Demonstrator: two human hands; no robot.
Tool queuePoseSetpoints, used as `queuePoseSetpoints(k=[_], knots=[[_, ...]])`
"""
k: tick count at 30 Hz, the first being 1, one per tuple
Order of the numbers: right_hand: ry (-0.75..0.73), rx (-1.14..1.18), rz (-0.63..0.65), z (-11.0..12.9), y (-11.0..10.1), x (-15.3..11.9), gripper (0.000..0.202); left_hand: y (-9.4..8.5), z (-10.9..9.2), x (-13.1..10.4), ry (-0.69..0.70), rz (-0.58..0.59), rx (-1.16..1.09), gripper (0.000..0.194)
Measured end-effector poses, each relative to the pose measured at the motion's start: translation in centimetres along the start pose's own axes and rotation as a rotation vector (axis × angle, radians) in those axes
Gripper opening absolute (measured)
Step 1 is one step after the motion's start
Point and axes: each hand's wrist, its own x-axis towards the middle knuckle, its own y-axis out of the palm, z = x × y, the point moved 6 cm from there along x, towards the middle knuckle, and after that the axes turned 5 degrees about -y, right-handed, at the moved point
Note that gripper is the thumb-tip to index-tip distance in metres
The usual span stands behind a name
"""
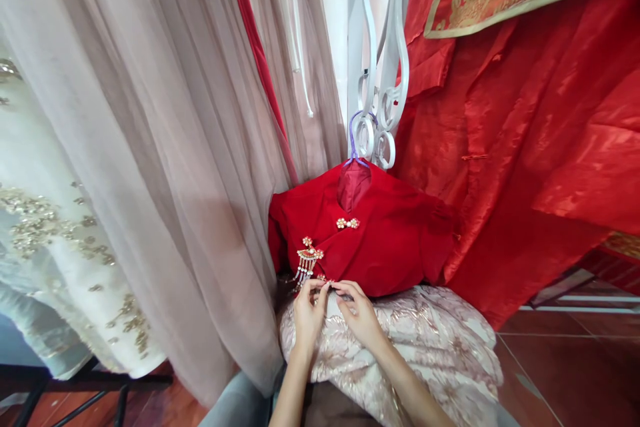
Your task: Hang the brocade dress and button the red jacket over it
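Observation:
A short red velvet jacket [385, 240] hangs in front of me on a purple hanger [353, 137]. A flower-shaped jewelled clasp [348, 223] closes it below the neckline, and a beaded tassel ornament [309, 257] dangles at its left side. At the jacket's lower edge, my left hand [311, 313] and my right hand [361, 317] meet fingertip to fingertip. Both pinch a small jewelled clasp there, largely hidden by the fingers. Directly beneath the hands spreads a pale brocade fabric [430, 327] with shiny floral patterns.
Long blush curtains [190, 167] hang at left, beside a white gown with gold beading [50, 227]. White curled metalwork [373, 93] stands behind the hanger. Large red satin garments [525, 133] fill the right side. Reddish floor tiles [565, 360] show at lower right.

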Motion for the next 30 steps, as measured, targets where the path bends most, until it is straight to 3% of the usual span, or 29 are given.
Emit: queuePoseSetpoints(k=[7, 14, 30], knots=[[-0.016, 0.016, 0.006, 0.09, -0.07, -0.12, 0.028, -0.23, 0.50, 0.23, 0.019, 0.017, -0.043, 0.020], [0.008, 0.063, -0.001, -0.01, -0.07, -0.06, 0.026, -0.47, -0.45, 0.14, 0.083, 0.004, 0.010, 0.019], [0.057, 0.172, -0.001, -0.09, 0.06, -0.12, 0.028, -0.07, -0.15, -0.07, 0.002, -0.014, -0.074, 0.022]])
